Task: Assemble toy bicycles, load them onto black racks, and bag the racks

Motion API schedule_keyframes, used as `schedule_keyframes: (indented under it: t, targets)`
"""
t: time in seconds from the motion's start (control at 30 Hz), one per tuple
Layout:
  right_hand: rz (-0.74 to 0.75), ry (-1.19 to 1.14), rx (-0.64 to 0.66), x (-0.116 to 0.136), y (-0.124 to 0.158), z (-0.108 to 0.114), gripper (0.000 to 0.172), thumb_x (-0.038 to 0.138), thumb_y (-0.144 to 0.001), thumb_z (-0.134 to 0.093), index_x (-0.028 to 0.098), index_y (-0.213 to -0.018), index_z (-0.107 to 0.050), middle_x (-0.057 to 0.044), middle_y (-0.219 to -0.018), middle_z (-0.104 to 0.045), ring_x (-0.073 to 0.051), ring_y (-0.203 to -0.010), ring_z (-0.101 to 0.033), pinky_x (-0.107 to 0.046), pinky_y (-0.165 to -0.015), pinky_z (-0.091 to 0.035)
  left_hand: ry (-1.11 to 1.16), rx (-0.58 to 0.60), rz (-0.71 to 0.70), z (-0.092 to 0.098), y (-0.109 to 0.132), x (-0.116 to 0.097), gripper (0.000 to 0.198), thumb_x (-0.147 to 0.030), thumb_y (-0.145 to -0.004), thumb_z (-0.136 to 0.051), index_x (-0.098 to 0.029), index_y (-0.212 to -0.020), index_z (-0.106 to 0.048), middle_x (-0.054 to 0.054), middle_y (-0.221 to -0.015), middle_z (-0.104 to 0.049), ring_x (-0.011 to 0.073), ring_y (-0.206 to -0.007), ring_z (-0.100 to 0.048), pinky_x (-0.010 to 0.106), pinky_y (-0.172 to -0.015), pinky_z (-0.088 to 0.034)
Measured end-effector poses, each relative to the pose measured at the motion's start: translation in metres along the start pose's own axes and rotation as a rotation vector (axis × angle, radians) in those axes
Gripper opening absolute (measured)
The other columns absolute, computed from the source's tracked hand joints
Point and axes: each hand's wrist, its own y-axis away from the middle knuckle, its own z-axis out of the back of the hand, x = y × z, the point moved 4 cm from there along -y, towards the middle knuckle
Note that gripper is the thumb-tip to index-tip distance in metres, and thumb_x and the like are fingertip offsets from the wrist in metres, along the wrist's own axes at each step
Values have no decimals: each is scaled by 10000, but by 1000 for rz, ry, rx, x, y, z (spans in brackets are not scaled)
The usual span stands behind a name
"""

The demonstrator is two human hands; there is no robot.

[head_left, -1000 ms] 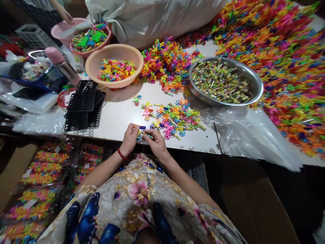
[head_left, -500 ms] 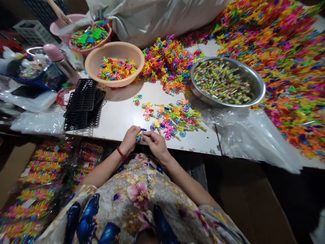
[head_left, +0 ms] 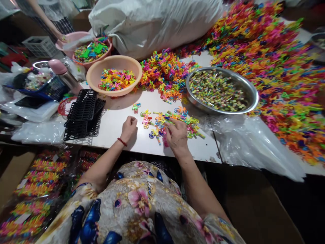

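Observation:
My left hand (head_left: 129, 129), with a red bead bracelet (head_left: 122, 141) at the wrist, is closed over the white table; its fingers are curled in and whatever they hold is hidden. A small wheeled plastic toy (head_left: 136, 107) lies just beyond its fingertips. My right hand (head_left: 177, 136) reaches over the loose group of bright plastic toys (head_left: 191, 126), fingers bent in a pinch among them. What sits between those fingertips I cannot make out. Another pink and yellow toy (head_left: 146, 119) lies between the two hands.
Behind are a peach basin (head_left: 88, 76) of coloured pieces and a heap of plastic parts (head_left: 165, 69). A steel bowl (head_left: 254, 96) of small pieces and clear bags (head_left: 248, 145) are at right, black racks (head_left: 82, 105) at left. A co-worker's hand (head_left: 62, 38) is at a pink basin.
My hands were together at the table's front edge, working on a small toy. They have parted: the left has moved slightly forward, the right forward and rightward onto the toys.

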Motion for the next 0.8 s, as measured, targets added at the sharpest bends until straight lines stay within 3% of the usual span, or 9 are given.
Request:
schedule_keyframes:
  t: [0.13, 0.27, 0.37, 0.5, 0.57, 0.67, 0.8]
  targets:
    - [123, 79, 267, 17, -13, -38, 206, 183, -931, -541, 183, -1036, -719, -109, -1126, -703, -283, -1092, -518, -446, -992, -386, -107, -91, -148, -7, -56, -9, 205, -238, -873, -649, -170, -1063, -610, 105, -1077, -534, 226, -1000, -509, 378, -934, -399]
    - [181, 146, 441, 31, -7, -71, 244, 122, -899, -532, 159, -1064, -708, -117, -1236, -668, -289, -1117, -499, -467, -1061, -301, -167, -50, -221, -17, -79, -10, 221, -138, -778, -728, -164, -976, -632, 105, -1034, -523, 272, -1090, -462, 427, -1034, -343]
    - [182, 143, 454, 27, 0, -80, 254, 113, -909, -509, 156, -1061, -707, -110, -1330, -627, -273, -1132, -498, -485, -1122, -219, -174, -62, -189, -13, -76, -2, 244, -48, -747, -660, -157, -960, -610, 82, -953, -528, 249, -1016, -495, 411, -1001, -368]
    - [185, 121, 444, 18, 5, -77, 232, 149, -941, -494, 168, -1012, -714, -90, -1333, -633, -261, -1150, -497, -477, -1140, -184, -41, -121, 50, 6, -62, 17, 474, -36, -655, -701, -200, -1072, -545, 34, -877, -572, 198, -837, -541, 341, -822, -435]
    - [188, 118, 459, 18, 1, -73, 227, 177, -952, -496, 176, -1024, -712, -83, -1299, -651, -257, -1131, -507, -467, -1133, -194, 48, -94, 140, 13, -53, 22, 467, -79, -645, -728, -210, -1050, -537, 13, -822, -589, 163, -719, -541, 300, -696, -433]
    - [198, 150, 486, 20, -15, -66, 239, 205, -963, -487, 179, -1071, -699, -97, -1218, -675, -254, -1079, -517, -431, -1068, -273, 387, 18, 265, 16, -37, 27, 406, -149, -629, -762, -205, -955, -527, -12, -767, -599, 103, -591, -515, 234, -551, -370]
    - [133, 296, 516, 9, -55, -67, 228, 180, -944, -487, 150, -1043, -690, -138, -1115, -673, -277, -1035, -509, -399, -912, -360, 837, 156, 347, 10, -15, 28, 441, -238, -590, -834, -197, -868, -495, -49, -683, -563, 55, -516, -481, 175, -478, -300]
